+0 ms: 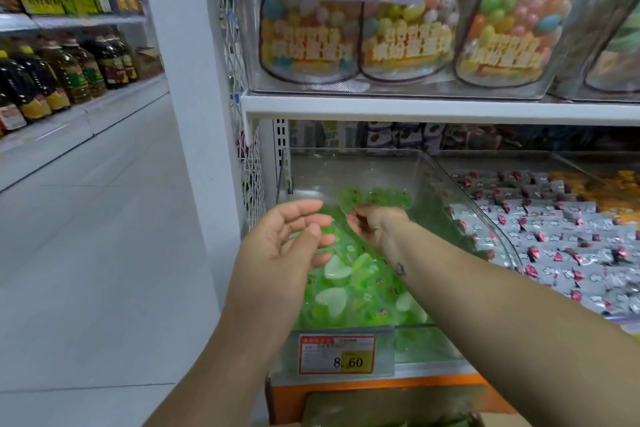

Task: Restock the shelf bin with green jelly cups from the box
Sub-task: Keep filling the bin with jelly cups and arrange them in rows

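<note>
Clear shelf bin (363,170), frame centre: green jelly cups (360,274) (heart-shaped lids). Left hand (287,239): fingers relaxed, holding nothing. Right hand (374,224): clutching several cups.

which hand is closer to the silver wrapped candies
Right. The right hand holds green jelly cups midway across the bin, toward the silver wrapped candies; the left hand is open at its left side.

Shelf (346,390): jelly-cup bin (360,163), candy bin (485,159) alongside.
</note>
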